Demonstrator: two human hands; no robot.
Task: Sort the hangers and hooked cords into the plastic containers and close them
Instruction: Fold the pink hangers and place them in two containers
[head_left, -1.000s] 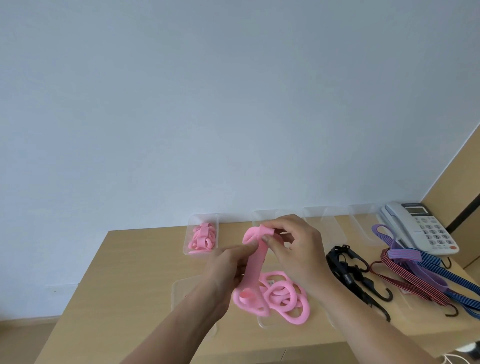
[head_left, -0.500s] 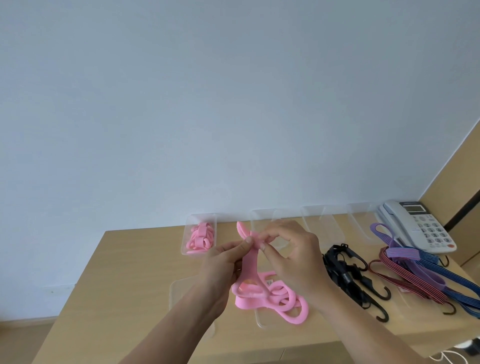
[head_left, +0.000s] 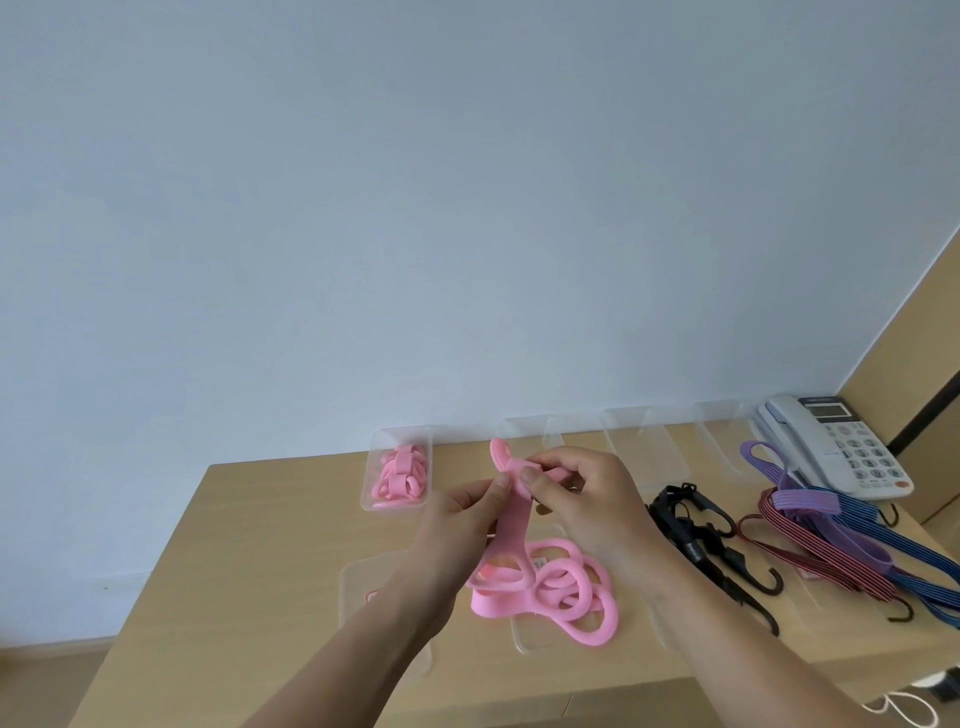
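Both hands hold one pink ring hanger (head_left: 511, 525) upright above the table. My left hand (head_left: 457, 514) pinches its strap from the left, and my right hand (head_left: 582, 499) pinches its top end from the right. Its lower rings hang down among a pile of pink ring hangers (head_left: 566, 592) lying on a clear lid. A clear container (head_left: 375, 488) at the back left holds several folded pink hangers. Black hooked cords (head_left: 701, 540) and red, purple and blue hooked cords (head_left: 831, 540) lie to the right.
Three clear containers (head_left: 644, 447) stand in a row along the back edge by the wall. Another clear lid (head_left: 356, 597) lies under my left forearm. A white desk phone (head_left: 836, 447) sits at the back right. The wooden table (head_left: 249, 545) ends near my forearms.
The folded top of the pink hanger has been opened out, so its tip now sticks up. Both hands stayed at about the same place above the pile.
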